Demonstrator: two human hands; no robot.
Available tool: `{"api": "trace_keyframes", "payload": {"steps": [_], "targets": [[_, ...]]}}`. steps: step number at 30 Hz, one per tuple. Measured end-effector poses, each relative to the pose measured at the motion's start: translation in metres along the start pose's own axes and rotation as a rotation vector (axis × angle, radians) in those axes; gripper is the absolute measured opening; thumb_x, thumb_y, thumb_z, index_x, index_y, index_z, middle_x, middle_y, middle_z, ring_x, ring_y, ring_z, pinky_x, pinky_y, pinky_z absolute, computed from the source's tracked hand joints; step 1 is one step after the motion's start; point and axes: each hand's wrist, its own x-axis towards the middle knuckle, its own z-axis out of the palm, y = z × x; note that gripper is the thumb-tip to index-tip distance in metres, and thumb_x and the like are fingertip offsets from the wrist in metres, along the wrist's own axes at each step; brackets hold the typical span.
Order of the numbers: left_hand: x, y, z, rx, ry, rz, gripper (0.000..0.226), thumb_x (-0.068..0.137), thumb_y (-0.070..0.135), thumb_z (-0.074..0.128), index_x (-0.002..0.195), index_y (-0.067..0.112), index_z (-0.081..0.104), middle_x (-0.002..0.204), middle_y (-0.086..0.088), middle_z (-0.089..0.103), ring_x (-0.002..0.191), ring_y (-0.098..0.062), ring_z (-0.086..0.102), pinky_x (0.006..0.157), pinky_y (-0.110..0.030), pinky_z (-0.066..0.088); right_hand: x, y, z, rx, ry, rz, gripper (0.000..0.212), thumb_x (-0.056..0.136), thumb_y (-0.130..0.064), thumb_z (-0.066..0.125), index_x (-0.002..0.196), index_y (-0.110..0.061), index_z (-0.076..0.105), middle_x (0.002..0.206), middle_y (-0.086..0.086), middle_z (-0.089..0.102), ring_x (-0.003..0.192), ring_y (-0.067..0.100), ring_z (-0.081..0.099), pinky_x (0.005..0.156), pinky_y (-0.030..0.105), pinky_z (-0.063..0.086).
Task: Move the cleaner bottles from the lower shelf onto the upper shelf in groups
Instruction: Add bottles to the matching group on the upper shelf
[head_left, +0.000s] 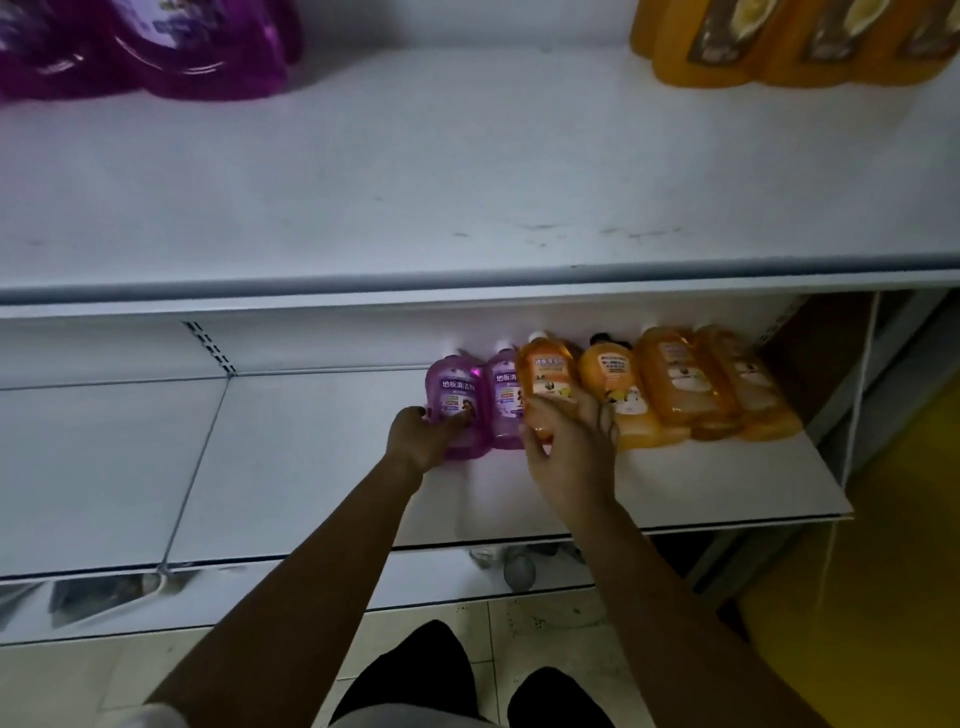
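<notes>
The cleaner bottles stand in one row at the back of the lower shelf (311, 457), right of the frame's centre. Two are purple, at the left end of the row, and four orange ones follow to the right, all packed side by side.

The left hand (421, 441) holds the first purple bottle (460, 387). Its fingers curl round the lower body from the left, and the thumb lies across the front below the label. The second purple bottle (505, 405) stands just beside it, between the two hands.

The right hand (569, 449) grips the first orange bottle (548, 371) low down. Its fingers wrap over the front and hide the base, so it cannot be told whether that bottle rests on the shelf or is lifted.

Next to the right is a black-capped orange bottle (615, 387), partly behind the right hand. After it come a third orange bottle (675, 379) and a fourth orange bottle (743, 384) at the row's right end.

The upper shelf (467, 156) fills the upper half of the frame. A purple group (197, 57) stands on it at the upper left and an orange group (779, 47) at the upper right, well apart.

Both bare forearms reach in from the bottom edge. Between them are tiled floor (545, 639) and the person's dark-clad legs (415, 675).
</notes>
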Motion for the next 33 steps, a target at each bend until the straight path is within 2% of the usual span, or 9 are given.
{"api": "trace_keyframes", "payload": {"steps": [3,7,10,16,21,24,26,29,33], "targets": [[-0.005,-0.008,0.000,0.010,-0.014,0.033,0.043,0.083,0.036,0.087,0.113,0.007,0.077,0.103,-0.009,0.078,0.092,-0.025,0.073,0.071,-0.028,0.056,-0.011,0.007,-0.001,0.037,0.037,0.027,0.049,0.082,-0.045,0.080,0.126,-0.034,0.065,0.145,0.006,0.045,0.134,0.033,0.036,0.109,0.049,0.036],[-0.019,-0.020,0.001,0.028,-0.048,0.062,0.036,0.085,0.039,0.085,0.110,0.014,0.078,0.096,0.000,0.078,0.091,-0.019,0.075,0.065,-0.021,0.054,-0.025,0.008,0.002,0.171,0.059,0.128,0.084,0.072,-0.051,0.088,0.143,-0.031,0.047,0.149,0.008,0.039,0.137,0.032,0.041,0.103,0.051,0.047],[-0.027,-0.022,0.000,0.070,-0.045,0.089,0.034,0.085,0.038,0.085,0.109,0.015,0.077,0.095,0.002,0.077,0.085,-0.013,0.073,0.062,-0.017,0.052,-0.027,0.005,0.006,0.217,0.069,0.142,0.095,0.070,-0.051,0.091,0.148,-0.027,0.043,0.151,0.012,0.037,0.137,0.032,0.041,0.101,0.049,0.052],[-0.043,-0.027,-0.015,-0.093,-0.073,-0.045,0.046,0.078,0.027,0.092,0.115,0.004,0.077,0.102,-0.012,0.080,0.093,-0.030,0.078,0.088,-0.047,0.064,-0.023,0.006,-0.005,0.419,0.030,0.225,0.089,0.069,-0.034,0.094,0.145,-0.031,0.048,0.144,0.003,0.048,0.133,0.025,0.049,0.096,0.036,0.056],[-0.080,-0.034,-0.036,-0.277,-0.181,-0.124,0.047,0.081,0.024,0.089,0.119,0.001,0.073,0.108,-0.019,0.078,0.100,-0.038,0.077,0.097,-0.056,0.059,-0.034,-0.006,-0.036,0.884,-0.195,0.600,0.066,0.077,-0.014,0.086,0.136,-0.027,0.058,0.118,-0.010,0.063,0.105,0.013,0.063,0.083,0.031,0.054],[-0.106,-0.034,-0.046,-0.383,-0.211,-0.151,0.044,0.085,0.020,0.084,0.121,-0.002,0.071,0.112,-0.022,0.077,0.104,-0.040,0.075,0.099,-0.053,0.058,-0.040,-0.003,-0.052,1.440,-0.464,0.899,0.047,0.080,-0.016,0.076,0.126,-0.010,0.065,0.118,0.013,0.066,0.105,0.027,0.062,0.094,0.038,0.048],[-0.123,-0.032,-0.052,-0.425,-0.197,-0.153,0.042,0.087,0.017,0.082,0.123,-0.003,0.070,0.115,-0.023,0.076,0.107,-0.039,0.075,0.097,-0.049,0.059,-0.048,0.003,-0.062,1.707,-0.596,1.005,0.067,0.073,-0.019,0.078,0.136,-0.005,0.057,0.124,0.022,0.060,0.115,0.033,0.056,0.109,0.045,0.042],[-0.148,-0.029,-0.061,-0.502,-0.179,-0.130,0.037,0.090,0.011,0.076,0.123,-0.003,0.070,0.117,-0.024,0.075,0.112,-0.040,0.072,0.099,-0.048,0.057,-0.062,0.005,-0.076,1.806,-0.746,0.912,0.115,0.046,-0.013,0.097,0.147,-0.003,0.043,0.142,0.027,0.053,0.126,0.040,0.061,0.113,0.048,0.046],[-0.188,-0.026,-0.074,-0.637,-0.158,-0.097,0.044,0.088,0.007,0.074,0.129,-0.007,0.064,0.127,-0.028,0.069,0.112,-0.038,0.072,0.094,-0.046,0.060,-0.080,-0.009,-0.097,2.025,-1.003,0.700,0.102,0.059,-0.017,0.092,0.150,0.000,0.047,0.143,0.028,0.051,0.118,0.040,0.064,0.104,0.045,0.054]]}}
